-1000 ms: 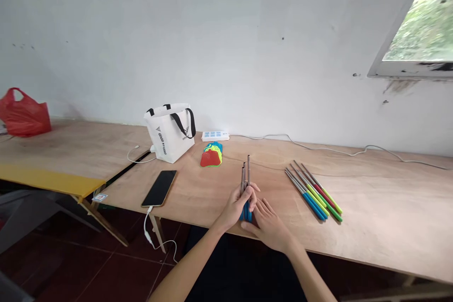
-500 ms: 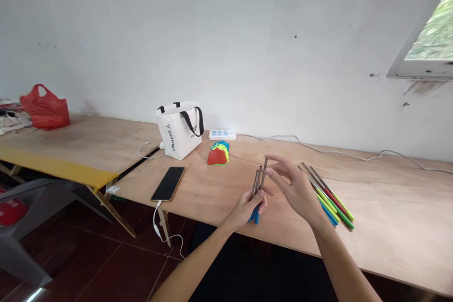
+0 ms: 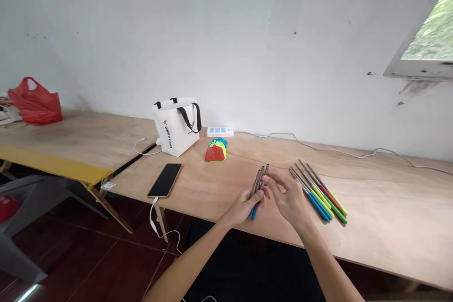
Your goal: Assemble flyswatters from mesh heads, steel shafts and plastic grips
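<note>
My left hand (image 3: 248,202) is closed round a small bundle of metal rods (image 3: 259,177) with blue handles (image 3: 254,212), held upright above the table's front edge. Dark open ends of the rods point up and the handles stick out below my fist. Thumb and fingers of my right hand (image 3: 287,198) pinch the rightmost rod of that bundle near its top. To the right of my hands lie several more metal rods with coloured handles (image 3: 327,203) in blue, yellow-green, red and green. Beyond my hands is a stack of flat red, yellow and blue mesh pieces (image 3: 215,153).
A phone (image 3: 164,180) on a white cable lies left, by the wooden table's edge (image 3: 208,214). Behind it stands a white bag (image 3: 177,127) with black handles. A power strip (image 3: 220,131) and its cable run along the wall. Far left sits a red plastic bag (image 3: 37,104).
My right hand has come down and closed on the rightmost rod, whose top now stands lower, nearly level with the others. The whole view has shifted slightly.
</note>
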The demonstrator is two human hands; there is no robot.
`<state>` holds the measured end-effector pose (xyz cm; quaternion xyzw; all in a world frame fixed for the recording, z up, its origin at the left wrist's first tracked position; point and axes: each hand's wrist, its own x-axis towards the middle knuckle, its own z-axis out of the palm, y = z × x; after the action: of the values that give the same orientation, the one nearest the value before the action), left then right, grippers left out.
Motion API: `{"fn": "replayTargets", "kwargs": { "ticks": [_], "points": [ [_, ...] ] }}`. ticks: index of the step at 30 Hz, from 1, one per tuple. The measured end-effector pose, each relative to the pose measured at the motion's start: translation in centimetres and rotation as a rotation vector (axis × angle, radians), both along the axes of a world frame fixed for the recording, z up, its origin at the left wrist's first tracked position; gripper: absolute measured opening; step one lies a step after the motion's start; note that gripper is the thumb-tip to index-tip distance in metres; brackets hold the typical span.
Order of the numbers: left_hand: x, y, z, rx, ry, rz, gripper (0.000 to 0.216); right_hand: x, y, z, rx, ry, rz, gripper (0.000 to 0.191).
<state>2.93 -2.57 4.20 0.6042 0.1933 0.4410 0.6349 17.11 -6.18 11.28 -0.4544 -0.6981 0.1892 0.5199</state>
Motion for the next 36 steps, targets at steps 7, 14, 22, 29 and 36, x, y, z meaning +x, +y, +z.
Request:
{"fn": "replayTargets", "kwargs": {
  "ticks": [7, 14, 22, 29, 36],
  "points": [
    [0.0, 0.4, -0.5, 0.007, 0.040, 0.022, 0.051, 0.6, 0.0, -2.1, -0.058, 0.038, -0.042, 0.034],
    [0.2, 0.3, -0.8, -0.049, 0.012, 0.007, 0.050, 1.0, 0.0, -0.7, -0.117, 0.027, 0.055, 0.037],
    [0.4, 0.3, -1.2, -0.035, -0.033, -0.006, 0.048, -0.3, 0.1, -1.1, -0.007, 0.120, -0.029, 0.028],
    [0.5, 0.2, -1.4, -0.019, -0.060, 0.012, 0.048, -0.8, 0.0, -0.6, 0.006, 0.089, -0.052, 0.029],
    [0.4, 0.4, -1.5, -0.051, -0.069, -0.002, 0.049, -0.7, 0.2, -0.4, -0.006, 0.094, -0.016, 0.030]
  ]
}}
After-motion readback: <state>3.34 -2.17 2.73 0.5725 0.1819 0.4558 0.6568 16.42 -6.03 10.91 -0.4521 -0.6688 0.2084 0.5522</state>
